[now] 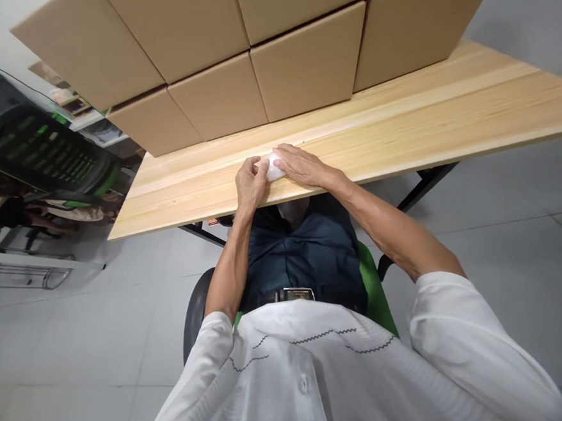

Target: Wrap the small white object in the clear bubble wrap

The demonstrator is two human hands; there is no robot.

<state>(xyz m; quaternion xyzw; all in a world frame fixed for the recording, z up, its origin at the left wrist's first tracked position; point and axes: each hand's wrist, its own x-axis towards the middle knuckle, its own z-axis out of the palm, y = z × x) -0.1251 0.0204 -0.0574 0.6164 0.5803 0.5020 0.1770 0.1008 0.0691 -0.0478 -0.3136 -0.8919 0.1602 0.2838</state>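
Observation:
A small white wad (273,168), looking like crumpled tissue or thin film, lies on the wooden tabletop near its front edge; its exact kind is too small to make out. From the left, my left hand (251,184) grips it with bent fingers and thumb. My right hand (301,165) reaches over from the other side, its fingers fairly straight and together, with the thumb and fingertips on the wad. Part of the wad is hidden under the fingers of both hands.
Brown cardboard boxes (220,99) stand stacked along the back of the table (471,107). A green and black office chair (50,149) is at the left, with another person partly visible near it. Black table legs (423,184) show below the tabletop.

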